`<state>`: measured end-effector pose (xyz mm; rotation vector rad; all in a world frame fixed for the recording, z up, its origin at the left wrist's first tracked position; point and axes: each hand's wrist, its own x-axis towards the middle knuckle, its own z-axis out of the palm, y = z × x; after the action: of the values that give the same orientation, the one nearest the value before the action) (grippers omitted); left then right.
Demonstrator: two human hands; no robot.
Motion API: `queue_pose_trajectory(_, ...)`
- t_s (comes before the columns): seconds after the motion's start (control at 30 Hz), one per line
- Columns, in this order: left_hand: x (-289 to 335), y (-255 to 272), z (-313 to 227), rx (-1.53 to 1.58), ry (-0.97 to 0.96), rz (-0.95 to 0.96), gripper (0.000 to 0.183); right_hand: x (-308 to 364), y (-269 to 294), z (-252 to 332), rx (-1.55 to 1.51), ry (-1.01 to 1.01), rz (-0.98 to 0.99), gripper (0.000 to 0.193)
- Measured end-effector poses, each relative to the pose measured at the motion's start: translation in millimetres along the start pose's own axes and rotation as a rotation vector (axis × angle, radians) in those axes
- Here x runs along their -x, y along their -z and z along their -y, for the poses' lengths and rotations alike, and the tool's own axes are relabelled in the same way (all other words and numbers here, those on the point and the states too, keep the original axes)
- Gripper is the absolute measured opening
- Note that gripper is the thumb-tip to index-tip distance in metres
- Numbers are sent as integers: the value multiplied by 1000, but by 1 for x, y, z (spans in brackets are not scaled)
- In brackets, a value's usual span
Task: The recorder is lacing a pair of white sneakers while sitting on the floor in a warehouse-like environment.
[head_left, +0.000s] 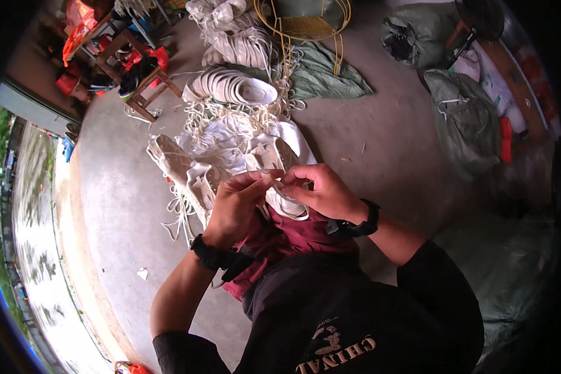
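Observation:
A cream-white shoe upper (272, 153) rests at my knees, directly in front of my hands. My left hand (235, 198) is closed in a pinch, its fingertips meeting those of my right hand (323, 192) over the shoe. Between them is a thin pale shoelace, mostly covered by the fingers. A loop of white lace (298, 218) hangs below my right fingers over my maroon trousers. To the left, beside my left hand, lie two more cream shoe uppers (201, 181) with laces trailing to the floor.
Beyond the shoes lies a tangle of cream laces (221, 118), with a nested row of shoe uppers (221, 87) behind it. A yellow metal-framed chair (302, 26) stands farther back. Green sacks (464, 118) sit at right; a wooden chair (137, 75) is at far left.

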<state>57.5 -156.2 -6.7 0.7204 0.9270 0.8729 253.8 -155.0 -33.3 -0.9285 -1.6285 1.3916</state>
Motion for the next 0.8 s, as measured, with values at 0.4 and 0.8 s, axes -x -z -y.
queue_pose_trajectory(0.4, -6, 104, -21, 50, -241, -217, 12, -16, 134, -28, -212, -123, -498, 24)
queue_pose_trajectory(0.8, 52, 176, -83, -422, -687, -500, 45, 67, 317, -8, -295, 33, -1302, 41)
